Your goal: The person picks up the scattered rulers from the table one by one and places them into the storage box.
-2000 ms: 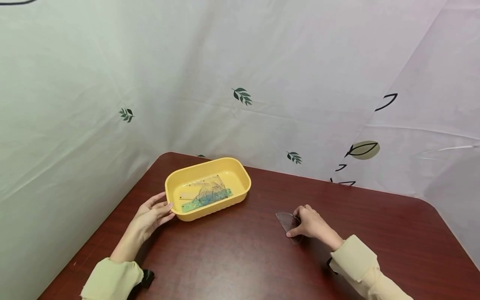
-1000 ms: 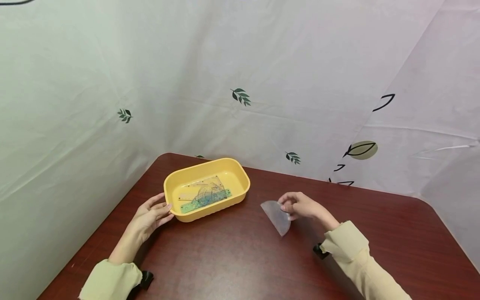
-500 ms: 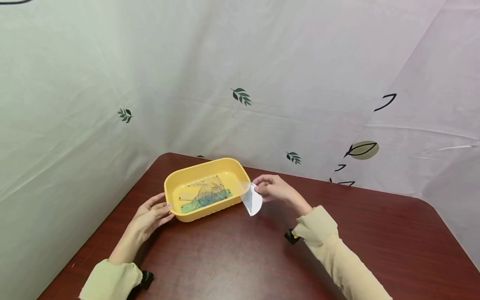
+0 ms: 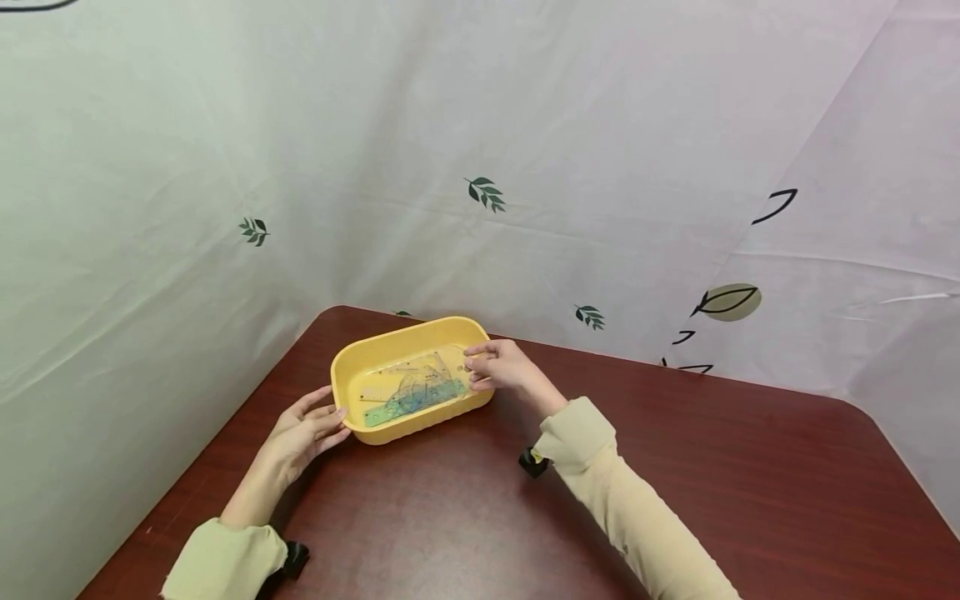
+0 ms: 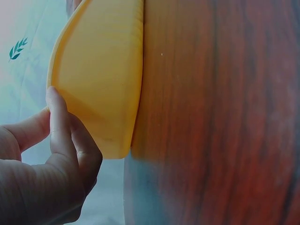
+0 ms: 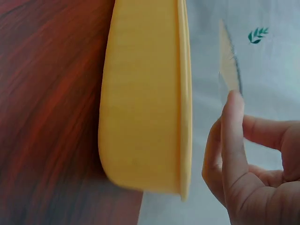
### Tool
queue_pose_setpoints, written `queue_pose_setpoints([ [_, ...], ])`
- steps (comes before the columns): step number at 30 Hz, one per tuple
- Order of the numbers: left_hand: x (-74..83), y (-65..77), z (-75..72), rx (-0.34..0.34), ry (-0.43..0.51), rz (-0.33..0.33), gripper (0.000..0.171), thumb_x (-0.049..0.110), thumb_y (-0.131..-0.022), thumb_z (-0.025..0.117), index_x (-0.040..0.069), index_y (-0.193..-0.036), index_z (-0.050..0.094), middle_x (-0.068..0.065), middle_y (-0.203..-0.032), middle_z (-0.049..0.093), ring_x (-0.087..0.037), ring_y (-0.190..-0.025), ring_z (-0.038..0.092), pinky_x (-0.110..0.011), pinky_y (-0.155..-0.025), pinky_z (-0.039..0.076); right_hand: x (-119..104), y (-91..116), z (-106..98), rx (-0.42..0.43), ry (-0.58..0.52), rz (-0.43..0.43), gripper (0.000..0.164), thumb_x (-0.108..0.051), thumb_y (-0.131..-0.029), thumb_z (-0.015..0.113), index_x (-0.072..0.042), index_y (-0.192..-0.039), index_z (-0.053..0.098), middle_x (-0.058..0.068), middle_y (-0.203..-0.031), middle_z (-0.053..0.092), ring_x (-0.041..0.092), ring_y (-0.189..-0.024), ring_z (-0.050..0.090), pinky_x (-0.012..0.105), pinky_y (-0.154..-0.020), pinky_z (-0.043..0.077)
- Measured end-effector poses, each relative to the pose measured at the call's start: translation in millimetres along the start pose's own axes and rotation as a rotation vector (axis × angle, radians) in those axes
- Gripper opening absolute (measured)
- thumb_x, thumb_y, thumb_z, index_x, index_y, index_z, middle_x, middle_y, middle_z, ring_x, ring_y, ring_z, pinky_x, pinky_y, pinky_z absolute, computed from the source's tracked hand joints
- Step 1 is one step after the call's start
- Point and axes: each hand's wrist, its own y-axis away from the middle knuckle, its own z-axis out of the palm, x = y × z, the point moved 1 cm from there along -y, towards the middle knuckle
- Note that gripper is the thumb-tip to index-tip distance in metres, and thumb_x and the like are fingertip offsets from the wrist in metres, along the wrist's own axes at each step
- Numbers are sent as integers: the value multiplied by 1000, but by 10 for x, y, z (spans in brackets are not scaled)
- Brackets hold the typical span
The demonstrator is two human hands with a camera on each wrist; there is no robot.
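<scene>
The yellow plastic basin [image 4: 427,418] stands toward the back left of the table. My left hand [image 4: 298,435] pinches its left end at the rim, thumb and fingertips on the wall, as the left wrist view shows. Over the basin's right end is my right hand [image 4: 504,365], pinching a clear semicircular protractor [image 6: 228,61]. In the right wrist view the protractor is held above the rim, apart from it; in the head view it barely shows against the yellow. Inside the basin lie a green ruler [image 4: 382,413] and overlapping clear plastic drawing pieces [image 4: 408,385].
The dark red-brown wooden table [image 4: 442,517] has a rounded far corner near the basin. White cloth [image 4: 600,167] with leaf prints hangs behind and to the left of it. Black straps [image 4: 532,462] sit at both wrists, below light sleeves.
My right hand has lifted the protractor from the table at the right and carried it left, over the basin's right end. The left hand and basin have stayed in place.
</scene>
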Motion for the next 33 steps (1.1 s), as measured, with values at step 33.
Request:
queue_pose_setpoints([
  [33, -6, -1, 0, -7, -11, 3, 80, 1, -93, 58, 3, -153, 5, 6, -94, 58, -4, -79, 65, -20, -75, 59, 61, -191, 512, 92, 470, -89, 34, -4, -89, 64, -2, -123, 63, 12, -118, 66, 26, -110, 62, 28, -77, 55],
])
